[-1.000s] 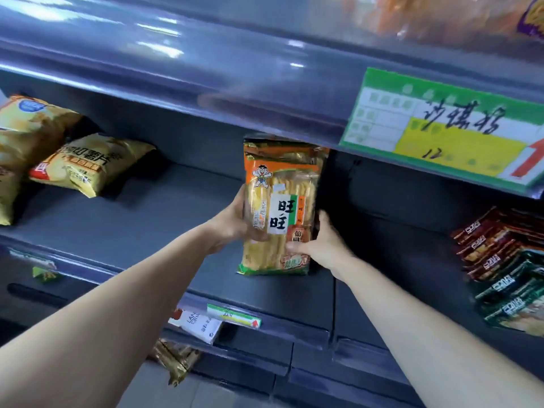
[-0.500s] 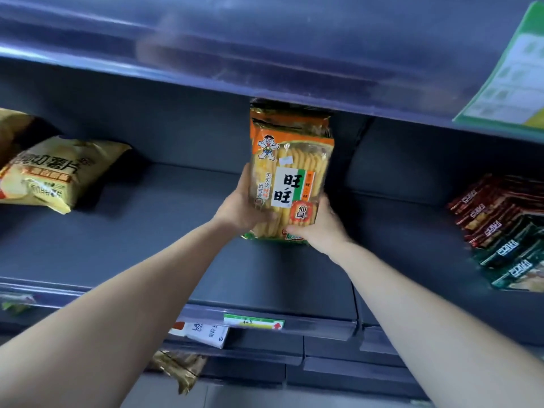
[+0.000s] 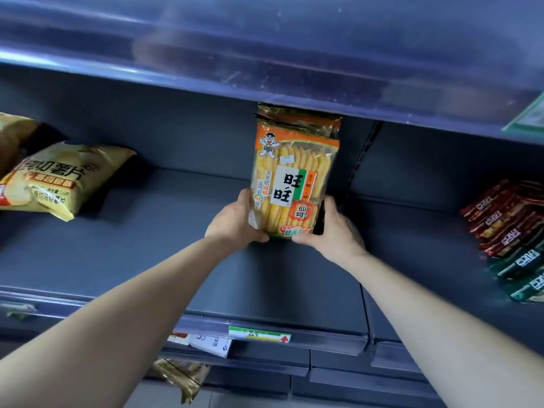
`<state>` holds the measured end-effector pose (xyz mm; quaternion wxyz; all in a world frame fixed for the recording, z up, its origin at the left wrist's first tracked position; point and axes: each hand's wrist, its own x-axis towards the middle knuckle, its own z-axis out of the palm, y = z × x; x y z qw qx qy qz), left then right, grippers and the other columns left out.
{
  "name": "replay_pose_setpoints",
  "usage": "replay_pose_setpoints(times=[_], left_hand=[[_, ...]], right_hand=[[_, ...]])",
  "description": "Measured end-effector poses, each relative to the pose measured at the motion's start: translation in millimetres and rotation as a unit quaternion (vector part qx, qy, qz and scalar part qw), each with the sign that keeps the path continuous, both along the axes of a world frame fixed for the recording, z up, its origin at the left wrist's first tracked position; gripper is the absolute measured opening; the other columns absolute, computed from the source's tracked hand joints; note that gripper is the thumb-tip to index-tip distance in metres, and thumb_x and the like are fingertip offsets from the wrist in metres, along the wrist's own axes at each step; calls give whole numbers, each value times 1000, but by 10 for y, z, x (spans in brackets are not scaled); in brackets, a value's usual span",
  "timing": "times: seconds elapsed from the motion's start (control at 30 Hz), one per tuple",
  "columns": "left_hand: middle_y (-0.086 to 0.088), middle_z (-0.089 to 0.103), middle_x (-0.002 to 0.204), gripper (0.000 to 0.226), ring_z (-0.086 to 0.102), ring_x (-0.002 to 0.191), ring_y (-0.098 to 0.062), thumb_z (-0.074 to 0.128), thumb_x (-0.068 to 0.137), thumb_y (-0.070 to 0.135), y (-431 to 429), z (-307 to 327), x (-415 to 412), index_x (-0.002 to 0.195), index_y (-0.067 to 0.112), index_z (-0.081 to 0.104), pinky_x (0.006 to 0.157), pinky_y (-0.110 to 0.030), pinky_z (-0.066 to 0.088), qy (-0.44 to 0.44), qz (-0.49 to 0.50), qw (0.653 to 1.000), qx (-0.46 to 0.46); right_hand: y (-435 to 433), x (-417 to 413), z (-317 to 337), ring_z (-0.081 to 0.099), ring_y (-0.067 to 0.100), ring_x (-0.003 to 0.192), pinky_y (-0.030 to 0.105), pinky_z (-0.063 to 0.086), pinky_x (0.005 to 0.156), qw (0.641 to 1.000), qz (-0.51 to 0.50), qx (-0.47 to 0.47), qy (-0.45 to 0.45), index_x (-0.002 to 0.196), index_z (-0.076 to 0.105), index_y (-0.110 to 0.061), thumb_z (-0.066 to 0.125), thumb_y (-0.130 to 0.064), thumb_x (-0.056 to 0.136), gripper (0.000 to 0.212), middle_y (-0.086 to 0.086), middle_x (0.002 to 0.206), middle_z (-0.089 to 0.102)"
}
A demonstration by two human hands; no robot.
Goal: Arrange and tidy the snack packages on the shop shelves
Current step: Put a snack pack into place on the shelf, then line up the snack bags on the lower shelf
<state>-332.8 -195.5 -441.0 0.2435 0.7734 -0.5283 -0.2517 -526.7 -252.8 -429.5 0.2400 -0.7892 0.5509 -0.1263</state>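
An orange and yellow rice cracker package (image 3: 294, 172) stands upright far back on the dark grey shelf (image 3: 147, 254), its top hidden under the upper shelf's edge. My left hand (image 3: 235, 222) grips its lower left side, thumb at the bottom edge. My right hand (image 3: 332, 231) grips its lower right corner, thumb across the bottom front. A second package of the same kind seems to stand right behind it.
Yellow potato chip bags (image 3: 59, 178) lie at the shelf's left. Red and green packets (image 3: 512, 231) are stacked at the right. The upper shelf (image 3: 265, 54) overhangs close above. A price tag (image 3: 259, 337) sits on the front rail; lower shelves hold more packets (image 3: 182, 375).
Both hands have pushed the cracker package further back on the shelf and set it more upright. The view has shifted right and closer.
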Motion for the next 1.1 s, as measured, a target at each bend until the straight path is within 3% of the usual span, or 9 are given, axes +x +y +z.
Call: replay_pose_setpoints(times=[0.07, 0.1, 0.2, 0.33, 0.7, 0.9, 1.1], left_hand=[[-3, 63, 117, 77, 60, 102, -26, 85, 68, 23, -8, -35, 21, 127, 17, 37, 83, -45, 53, 10, 22, 1000, -10], [-4, 63, 117, 72, 60, 103, -27, 85, 68, 24, -19, -39, 15, 123, 16, 39, 83, -46, 52, 12, 31, 999, -18], [-4, 63, 111, 61, 60, 98, -26, 84, 70, 28, -61, -21, -21, 112, 15, 42, 80, -43, 52, 11, 37, 999, -30], [-5, 63, 110, 59, 59, 95, -26, 82, 73, 30, -75, -6, -44, 113, 14, 42, 77, -41, 51, -13, 25, 1000, -1], [-4, 64, 112, 59, 58, 105, -27, 77, 75, 41, -76, -26, -73, 121, 18, 47, 84, -42, 51, -72, 43, 996, 28], [-6, 60, 112, 73, 57, 102, -28, 84, 67, 24, -22, 75, -46, 123, 14, 38, 77, -46, 53, -74, 55, 996, 4], [-4, 61, 103, 51, 58, 92, -30, 75, 76, 16, -87, 143, -67, 117, 15, 44, 74, -41, 51, -54, 66, 995, -48]], right_hand=[[14, -7, -2, 54, 25, 121, 36, 47, 90, 1000, 19, 16, 14, 146, 18, -28, 85, -41, 65, 106, -1, 136, 54], [7, -2, 3, 54, 26, 120, 36, 46, 90, 1000, 15, 4, 24, 146, 19, -27, 85, -39, 67, 103, 1, 135, 55], [-34, 20, 10, 59, 26, 111, 35, 49, 84, 999, -13, -31, 21, 132, 38, -22, 77, -38, 78, 68, 2, 123, 63], [-33, 41, 9, 60, 26, 109, 36, 50, 83, 999, -16, -12, 33, 126, 43, -20, 71, -37, 84, 53, 0, 120, 64], [-5, 71, -58, 63, 27, 104, 38, 53, 80, 997, -39, -32, 51, 122, 46, -21, 64, -41, 89, 43, 1, 117, 66], [-1, 20, 20, 66, 24, 93, 35, 51, 72, 994, -45, -96, 24, 134, 34, -25, 74, -43, 79, 70, -4, 106, 67], [0, 78, 78, 64, 26, 90, 35, 50, 70, 989, -50, -142, -5, 129, 43, -22, 69, -25, 86, 49, -4, 101, 67]])
